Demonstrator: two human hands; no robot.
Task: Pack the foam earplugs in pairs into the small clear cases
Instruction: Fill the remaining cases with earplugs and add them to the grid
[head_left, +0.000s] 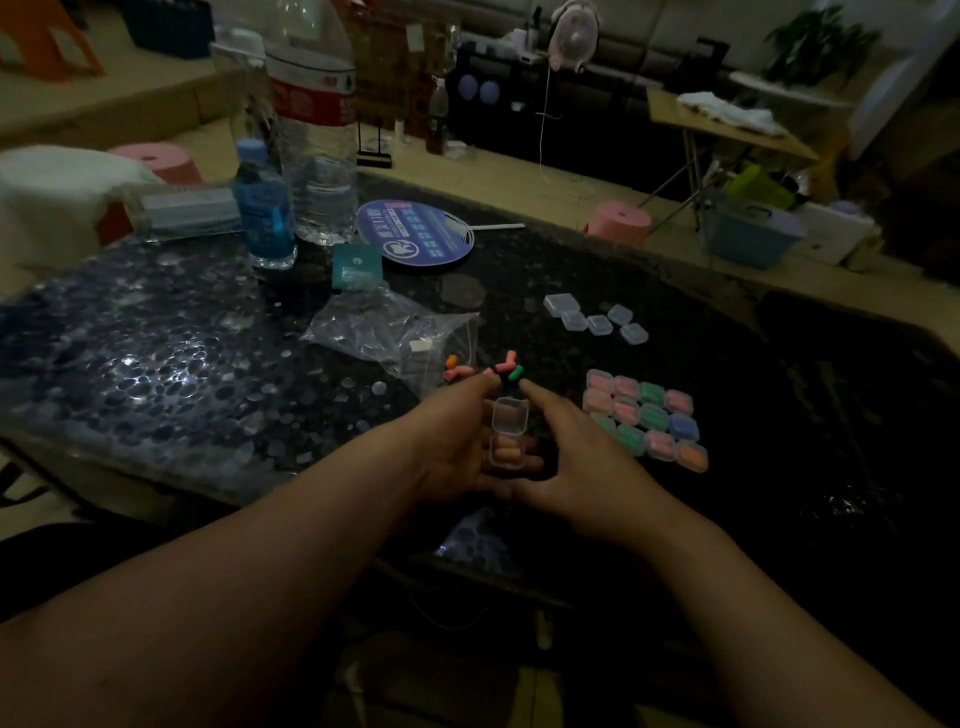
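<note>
Neck of large bottle (310, 104) off the top edge; fan (415, 234) print illegible.

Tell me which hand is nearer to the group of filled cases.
Right. The right hand lies just beside the filled cases; the left hand is farther, across the open case.
</note>
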